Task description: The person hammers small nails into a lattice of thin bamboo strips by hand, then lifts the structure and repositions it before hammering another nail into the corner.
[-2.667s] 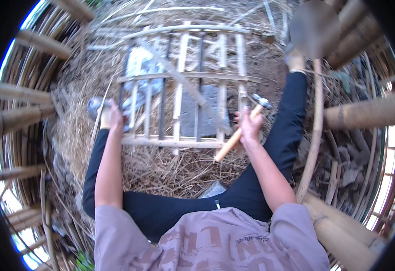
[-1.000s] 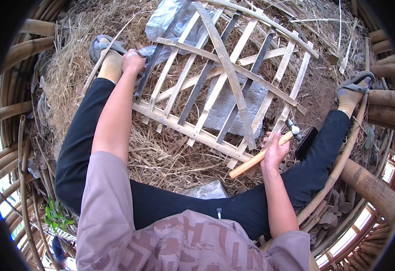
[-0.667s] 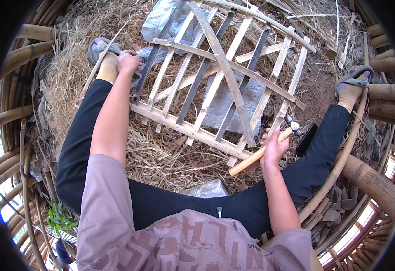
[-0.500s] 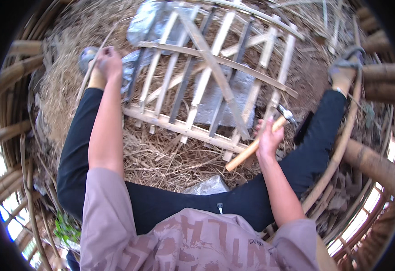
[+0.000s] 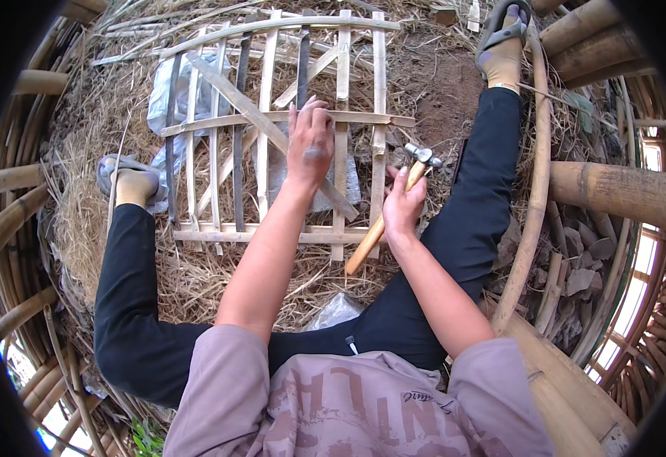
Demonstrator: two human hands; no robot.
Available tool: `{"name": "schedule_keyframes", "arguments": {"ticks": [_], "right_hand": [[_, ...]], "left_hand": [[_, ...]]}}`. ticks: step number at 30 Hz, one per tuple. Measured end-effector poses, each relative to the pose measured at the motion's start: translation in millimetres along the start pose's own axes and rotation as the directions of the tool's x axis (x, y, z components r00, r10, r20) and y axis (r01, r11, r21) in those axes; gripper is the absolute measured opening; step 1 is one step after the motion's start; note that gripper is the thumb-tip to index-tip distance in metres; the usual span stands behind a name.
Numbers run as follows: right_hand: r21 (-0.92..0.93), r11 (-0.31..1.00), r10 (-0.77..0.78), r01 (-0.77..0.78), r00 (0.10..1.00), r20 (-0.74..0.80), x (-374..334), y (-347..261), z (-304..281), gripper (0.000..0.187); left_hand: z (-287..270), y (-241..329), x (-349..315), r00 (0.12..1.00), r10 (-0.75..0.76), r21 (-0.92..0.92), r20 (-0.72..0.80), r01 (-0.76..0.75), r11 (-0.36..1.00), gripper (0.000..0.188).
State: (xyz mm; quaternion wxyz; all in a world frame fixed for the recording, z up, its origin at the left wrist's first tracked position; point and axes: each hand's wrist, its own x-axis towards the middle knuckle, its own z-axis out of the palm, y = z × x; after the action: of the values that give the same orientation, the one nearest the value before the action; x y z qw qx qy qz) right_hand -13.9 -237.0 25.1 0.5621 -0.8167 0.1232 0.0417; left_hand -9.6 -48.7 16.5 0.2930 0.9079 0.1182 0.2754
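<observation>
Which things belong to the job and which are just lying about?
In the job: hammer, in the right hand; slatted frame, under the left hand; probably the grey slab beneath the frame.

Lying about, likely: loose straw; bluish plastic; clear plastic near the lap.

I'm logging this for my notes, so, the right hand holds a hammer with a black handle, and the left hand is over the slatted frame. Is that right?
Not quite: the handle is wood-coloured, not black, as the head view shows. The right hand holds the hammer, and the left hand is over the slatted frame.
</observation>
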Motion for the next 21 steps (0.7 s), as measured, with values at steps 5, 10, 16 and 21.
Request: {"name": "schedule_keyframes", "arguments": {"ticks": [5, 10, 16, 21], "right_hand": [[-0.068, 0.985, -0.164, 0.159, 0.983, -0.083, 49, -15, -8, 0.026], [-0.363, 0.839, -0.43, 0.406, 0.903, 0.016, 107, -29, -3, 0.045], [-0.23, 0.909, -0.279, 0.346, 0.919, 0.279, 121, -43, 9, 0.052], [-0.107, 0.94, -0.281, 0.323, 0.914, 0.291, 129, -14, 24, 0.046]], "left_hand": [[6, -8, -4, 0.998, -0.027, 0.006, 0.059, 0.027, 1.0, 0.015], [10, -2, -3, 0.999, -0.02, 0.03, 0.048, 0.018, 0.999, 0.015], [8, -8, -6, 0.999, 0.008, 0.002, -0.043, -0.008, 1.0, 0.015], [11, -9, -5, 0.996, 0.007, -0.012, -0.088, -0.009, 1.0, 0.015]]}}
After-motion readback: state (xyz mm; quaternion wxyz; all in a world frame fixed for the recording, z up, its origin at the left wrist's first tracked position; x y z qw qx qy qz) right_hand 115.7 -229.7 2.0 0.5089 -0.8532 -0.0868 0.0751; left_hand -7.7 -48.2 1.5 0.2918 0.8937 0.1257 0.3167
